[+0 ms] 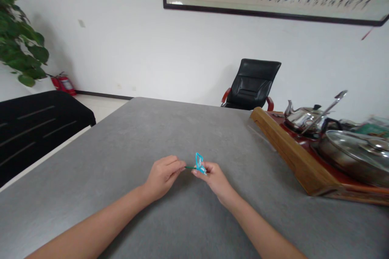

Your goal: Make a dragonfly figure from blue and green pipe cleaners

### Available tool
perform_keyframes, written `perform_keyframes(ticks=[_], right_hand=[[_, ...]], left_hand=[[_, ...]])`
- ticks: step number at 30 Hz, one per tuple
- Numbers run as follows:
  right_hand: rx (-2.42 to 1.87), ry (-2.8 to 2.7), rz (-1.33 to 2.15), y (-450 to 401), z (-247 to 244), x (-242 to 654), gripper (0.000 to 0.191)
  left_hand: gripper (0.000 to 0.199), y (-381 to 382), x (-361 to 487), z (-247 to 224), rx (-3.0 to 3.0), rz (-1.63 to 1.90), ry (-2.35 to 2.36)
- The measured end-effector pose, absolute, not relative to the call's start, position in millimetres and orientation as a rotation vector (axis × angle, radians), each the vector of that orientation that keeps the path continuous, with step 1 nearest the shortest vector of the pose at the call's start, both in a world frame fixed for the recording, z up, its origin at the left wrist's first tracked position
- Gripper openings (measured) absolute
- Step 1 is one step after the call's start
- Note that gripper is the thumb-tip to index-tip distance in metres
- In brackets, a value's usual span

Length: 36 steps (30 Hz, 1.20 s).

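Between my two hands, just above the grey table (pixel 146 129), is a small light-blue beaded piece (pixel 199 162) on a thin dark green stem (pixel 191 167). One of its outlined loops stands upright, and clear or whitish beads seem to fill part of it. My left hand (pixel 165 174) pinches the free end of the stem between thumb and fingertips. At the other side, my right hand (pixel 212 174) is closed with thumb and fingers on the blue beaded piece. Its lower part is partly covered by the right fingers.
On the right stands a wooden tea tray (pixel 291 158) with a steel kettle (pixel 306 119), a glass-lidded pot (pixel 358 153) and a long-handled ladle (pixel 325 111). A black office chair (pixel 253 83) is behind the table. At left are a black chair (pixel 39 125) and a leafy plant (pixel 22 40).
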State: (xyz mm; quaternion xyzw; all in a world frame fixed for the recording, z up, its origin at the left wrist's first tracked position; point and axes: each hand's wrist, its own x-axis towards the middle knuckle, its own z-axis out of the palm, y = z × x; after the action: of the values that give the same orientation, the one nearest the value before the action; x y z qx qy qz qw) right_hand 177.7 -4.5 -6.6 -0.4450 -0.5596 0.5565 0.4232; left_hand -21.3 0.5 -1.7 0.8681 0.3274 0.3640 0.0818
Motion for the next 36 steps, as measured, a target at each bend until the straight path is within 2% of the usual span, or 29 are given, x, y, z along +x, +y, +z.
perform_keyframes(ticks=[12, 20, 29, 36], right_hand=[[-1.169, -1.336, 1.669, -4, 1, 193, 0.020], [-1.167, -1.271, 1.697, -5, 11, 197, 0.018], [-1.162, -1.480, 1.383, -9, 25, 191, 0.020], [-1.333, -1.835, 0.800, -20, 29, 185, 0.017]], left_hand=[[0.030, -3, -19, 10, 2.739, 0.932, 0.716], [0.023, -4, -18, 9, 2.930, 0.823, 0.703], [0.024, -2, -17, 9, 3.115, 0.791, 0.773], [0.024, -2, -18, 10, 3.142, 0.787, 0.829]])
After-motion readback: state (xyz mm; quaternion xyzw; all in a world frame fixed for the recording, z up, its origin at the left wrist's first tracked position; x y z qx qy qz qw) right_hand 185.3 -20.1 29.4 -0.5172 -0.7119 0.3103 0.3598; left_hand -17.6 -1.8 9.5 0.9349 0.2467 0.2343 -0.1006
